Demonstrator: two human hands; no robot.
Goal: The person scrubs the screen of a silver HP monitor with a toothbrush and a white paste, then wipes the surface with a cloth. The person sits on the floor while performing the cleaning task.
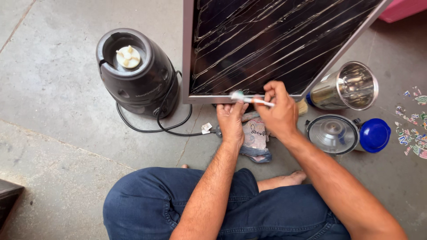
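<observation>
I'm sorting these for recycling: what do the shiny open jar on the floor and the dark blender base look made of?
The shiny open jar looks like polished steel: bright, mirror-like reflections inside. The dark blender base seems moulded plastic, dark grey with a soft sheen, and has a cream coupler on top, probably plastic too.

Person seen from above: bare forearms, blue denim below.

Both arms are bare from the elbow down, no sleeves in view, with dark hair along the forearms. The left hand (pixel 231 121) and the right hand (pixel 279 112) carry no rings, watch or bands that can be seen; nails are short. The legs are covered by dark blue jeans (pixel 151 204), the cloth creased and bunched at the knees, with stitched seams showing near the lower edge of the view. A bare foot (pixel 284 180) shows past the denim, no shoe or sock; a toe tip shows beside the left knee.
</observation>
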